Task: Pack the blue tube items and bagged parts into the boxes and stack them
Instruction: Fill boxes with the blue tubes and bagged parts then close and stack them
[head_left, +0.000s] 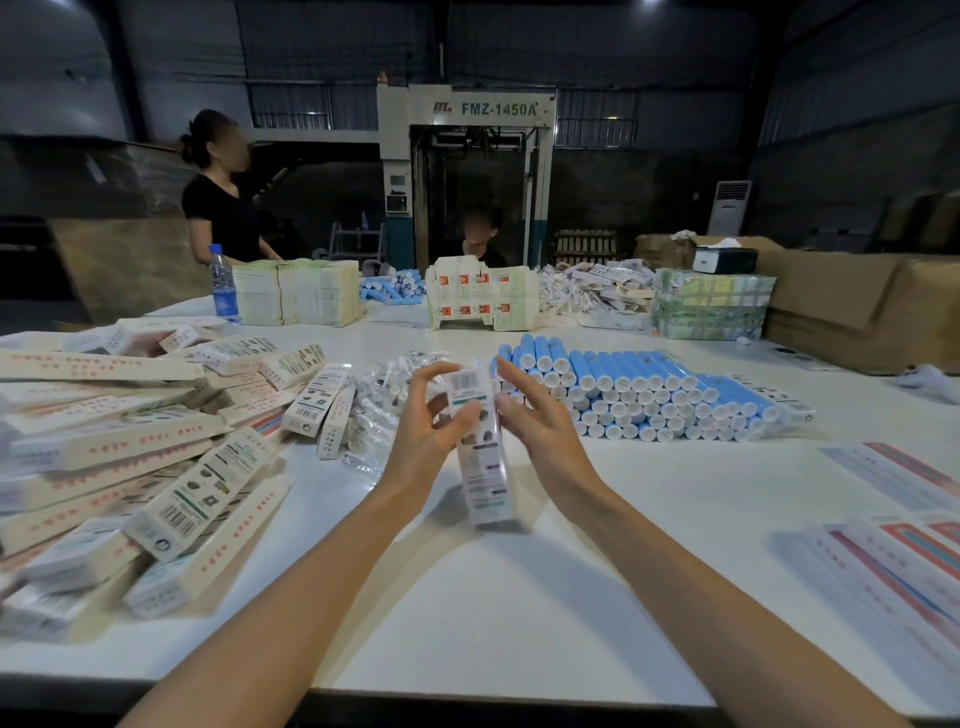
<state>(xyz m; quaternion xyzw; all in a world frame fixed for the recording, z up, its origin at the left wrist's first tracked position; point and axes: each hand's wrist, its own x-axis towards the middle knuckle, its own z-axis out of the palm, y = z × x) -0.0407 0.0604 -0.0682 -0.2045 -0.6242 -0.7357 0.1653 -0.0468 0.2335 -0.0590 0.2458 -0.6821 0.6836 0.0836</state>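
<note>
A long white printed box (483, 467) stands nearly upright on the white table (467, 597), its lower end on the surface. My left hand (431, 421) grips its upper part from the left, thumb across the front. My right hand (535, 421) is at the box's top right, fingers spread and touching its edge. Behind it lie the blue tubes (649, 389), stacked in rows with white caps facing me. A heap of clear bagged parts (384, 389) lies just left of the box. Packed boxes (156, 452) are piled loosely on the left.
Flat unfolded cartons (893, 551) lie at the right edge. At the far side stand a water bottle (223, 286), bundles of flat cartons (296, 293), more tubes and a wrapped pack (711, 306). Two people are behind the table, with brown cartons (852, 306) at right.
</note>
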